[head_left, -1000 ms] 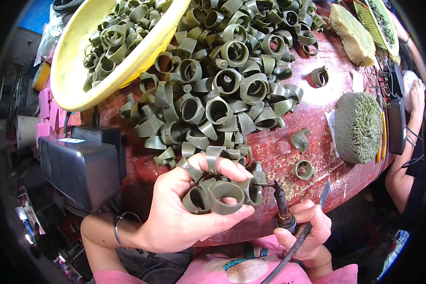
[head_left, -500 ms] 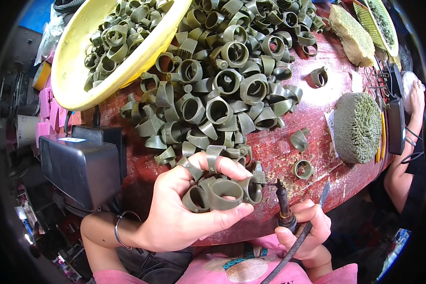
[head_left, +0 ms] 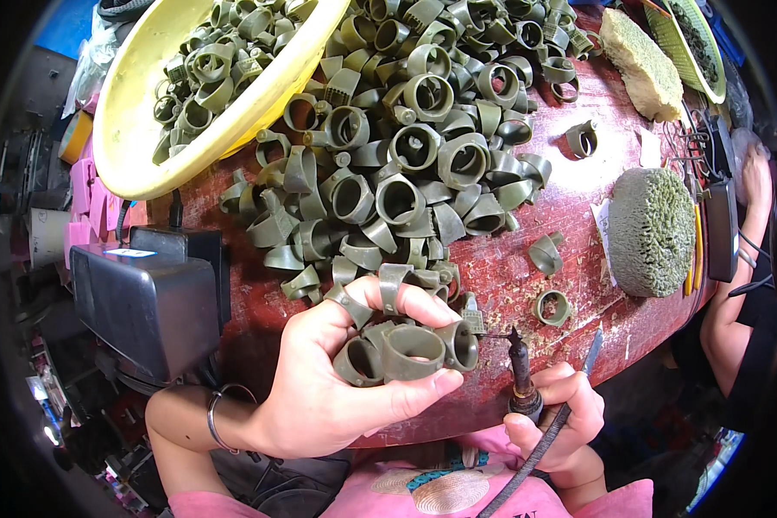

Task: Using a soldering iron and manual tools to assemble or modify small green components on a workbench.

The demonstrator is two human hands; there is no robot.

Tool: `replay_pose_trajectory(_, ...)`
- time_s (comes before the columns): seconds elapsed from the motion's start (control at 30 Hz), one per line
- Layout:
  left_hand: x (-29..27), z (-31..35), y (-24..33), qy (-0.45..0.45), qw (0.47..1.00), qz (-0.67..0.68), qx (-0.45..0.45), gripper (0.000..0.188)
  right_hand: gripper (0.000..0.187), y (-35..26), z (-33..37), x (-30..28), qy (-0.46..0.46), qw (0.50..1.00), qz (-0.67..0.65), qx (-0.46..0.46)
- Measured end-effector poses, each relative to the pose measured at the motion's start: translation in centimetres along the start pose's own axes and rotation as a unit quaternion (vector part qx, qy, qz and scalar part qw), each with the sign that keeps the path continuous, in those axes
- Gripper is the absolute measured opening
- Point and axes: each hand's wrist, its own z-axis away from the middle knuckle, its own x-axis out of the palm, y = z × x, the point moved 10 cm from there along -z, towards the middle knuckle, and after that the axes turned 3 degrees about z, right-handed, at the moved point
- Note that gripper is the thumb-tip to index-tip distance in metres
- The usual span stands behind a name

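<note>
My left hand (head_left: 319, 388) is closed around a small cluster of dark green wax rings (head_left: 413, 352), with the thumb below and the fingers curled over. Other green rings sit around its fingers, such as a wide band (head_left: 394, 289). In my right hand (head_left: 570, 419) is a dark pen-like heated tool (head_left: 521, 371) with a cord, pointing up. Its thin bent tip reaches left to the rightmost held ring; I cannot tell whether they touch. A slim metal blade (head_left: 593, 352) also sticks out from the right hand's fingers.
A big heap of green rings (head_left: 401, 198) covers the red table (head_left: 492, 268). Left stand a yellow basin (head_left: 116, 142) of rings and a black box (head_left: 147, 302). A round porous block (head_left: 652, 233) and a yellow sponge (head_left: 639, 65) lie right, near another person's arm (head_left: 755, 198).
The heated tool has shifted very slightly right and down. My left hand and its rings have barely moved. The other person's hand at the right edge has moved a little.
</note>
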Motion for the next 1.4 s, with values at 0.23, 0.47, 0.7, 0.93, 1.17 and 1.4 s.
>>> replay_pose_trajectory(0.23,0.09,-0.07,0.33,-0.007,1.000,0.007,0.015,0.030,0.037,-0.40,-0.44,0.28,-0.019,1.000,-0.002,-0.006)
replay_pose_trajectory(0.47,0.14,0.00,0.10,-0.003,1.000,0.004,0.005,0.030,0.037,-0.27,-0.38,0.36,-0.026,1.000,0.004,-0.004)
replay_pose_trajectory(0.7,0.13,0.09,0.09,-0.001,1.000,-0.005,-0.003,0.029,0.037,-0.39,-0.51,0.36,-0.022,1.000,0.006,-0.006)
replay_pose_trajectory(0.93,0.43,0.03,0.14,-0.039,0.998,-0.056,-0.007,0.039,0.038,-0.34,-0.47,0.30,-0.022,1.000,0.013,0.001)
replay_pose_trajectory(1.17,0.41,0.09,0.04,-0.037,0.998,-0.051,-0.009,0.039,0.037,-0.41,-0.45,0.23,-0.015,1.000,0.012,-0.006)
replay_pose_trajectory(1.4,0.04,0.13,0.15,0.002,1.000,-0.004,-0.001,0.029,0.037,-0.36,-0.39,0.16,-0.013,1.000,0.008,0.002)
